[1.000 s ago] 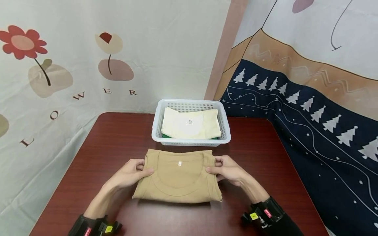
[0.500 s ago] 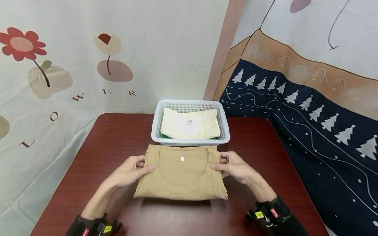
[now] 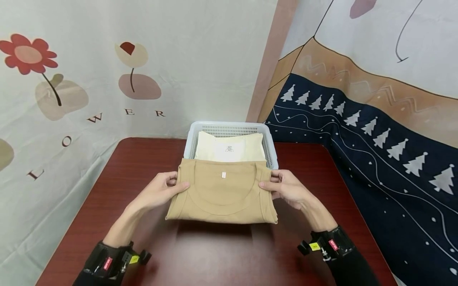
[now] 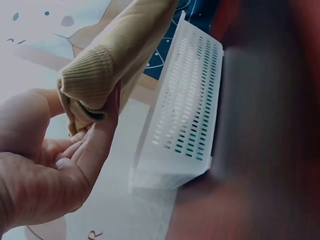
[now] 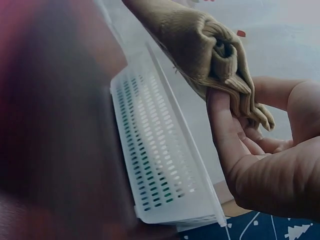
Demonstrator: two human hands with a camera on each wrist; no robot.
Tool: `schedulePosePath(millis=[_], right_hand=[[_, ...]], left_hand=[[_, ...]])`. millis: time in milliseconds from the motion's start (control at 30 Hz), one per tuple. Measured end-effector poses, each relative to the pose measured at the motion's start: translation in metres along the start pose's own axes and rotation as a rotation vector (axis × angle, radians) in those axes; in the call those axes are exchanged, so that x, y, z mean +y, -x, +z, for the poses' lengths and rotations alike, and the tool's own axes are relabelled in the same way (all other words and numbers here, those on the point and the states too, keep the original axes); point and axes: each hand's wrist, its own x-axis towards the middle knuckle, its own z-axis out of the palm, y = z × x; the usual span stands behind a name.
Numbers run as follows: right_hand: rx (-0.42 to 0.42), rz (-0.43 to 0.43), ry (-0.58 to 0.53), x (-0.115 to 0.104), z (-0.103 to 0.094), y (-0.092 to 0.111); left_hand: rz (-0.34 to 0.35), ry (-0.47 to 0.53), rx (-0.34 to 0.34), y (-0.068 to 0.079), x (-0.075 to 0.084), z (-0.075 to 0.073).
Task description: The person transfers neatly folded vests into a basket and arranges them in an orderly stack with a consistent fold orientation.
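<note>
Both hands hold a folded tan shirt [image 3: 225, 194] by its two sides, neckline and small white tag facing up. My left hand [image 3: 162, 190] pinches the left edge, thumb on top and fingers beneath. On the opposite edge my right hand [image 3: 288, 188] has the same grip. The shirt is raised over the table, and its far edge overlaps the front rim of a white plastic basket [image 3: 272, 153] in the head view. Inside the basket lies a folded cream garment [image 3: 230, 149] with small dark print. In the right wrist view the shirt's rolled layers [image 5: 225, 60] show above the fingers.
The dark red wooden table [image 3: 150, 159] carries the basket near its back edge. Behind it hangs a pale cloth backdrop [image 3: 200, 59] with flower prints. A navy cloth with white trees [image 3: 343, 151] hangs along the right side. Green shows through the basket's holes [image 4: 187, 145].
Both hands have lifted the tan shirt and carried it forward, away from the body. Its far edge now covers the basket's front rim, where before it lay short of it.
</note>
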Motion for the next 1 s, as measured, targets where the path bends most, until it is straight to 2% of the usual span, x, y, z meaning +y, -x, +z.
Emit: schedulePosePath(millis=[300, 633, 833, 1000], right_hand=[[0.142, -0.023, 0.002, -0.02, -0.011, -0.022], [0.294, -0.041, 0.023, -0.045, -0.019, -0.053], [0.344, -0.027, 0.062, -0.056, -0.027, -0.076], [0.359, -0.02, 0.09, -0.063, -0.036, -0.093]], left_hand=[[0.017, 0.07, 0.036, -0.037, 0.016, -0.01], [0.018, 0.099, 0.057, -0.08, 0.03, -0.024], [-0.008, 0.043, 0.104, -0.106, 0.035, -0.029], [-0.025, 0.078, 0.112, -0.125, 0.037, -0.032]])
